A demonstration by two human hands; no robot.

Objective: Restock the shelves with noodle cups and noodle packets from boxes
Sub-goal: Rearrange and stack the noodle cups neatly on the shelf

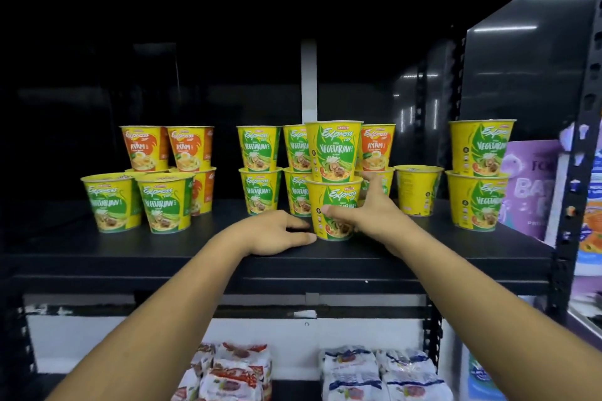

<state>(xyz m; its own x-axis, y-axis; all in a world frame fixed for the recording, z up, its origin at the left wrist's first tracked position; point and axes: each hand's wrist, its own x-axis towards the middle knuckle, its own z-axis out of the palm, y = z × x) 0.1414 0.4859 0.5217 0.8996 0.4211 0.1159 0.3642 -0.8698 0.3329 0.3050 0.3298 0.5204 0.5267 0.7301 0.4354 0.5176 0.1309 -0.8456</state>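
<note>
Holding: the right hand (368,208) has its grip clamped round the lower cup (332,225), thumb across the printed front and fingers going round the far side.
Left grip: the left hand (277,233) lies on the shelf (423,254) with fingers apart and relaxed. One fingertip touches the cup's base, and the hand holds nothing.
Task's thing: a two-high stack, the upper cup (334,151) seated on the lower cup's lid. It stands on the shelf just in front of the rear stacks (259,169), nearer the front edge than they are.
Tipping risk: only the lower cup is held. A quick push or a tilt would likely slide the upper cup off its lid, since nothing steadies it.
Neighbour risk: the rear stacks and the single cup (418,189) sit close by. Shoving the stack back crookedly could knock them over in a row.
Crush risk: a hard squeeze may dent the thin cup wall.
Edge risk: a cup that tips forward would probably fall past the shelf lip toward the noodle packets (234,371) below.
</note>
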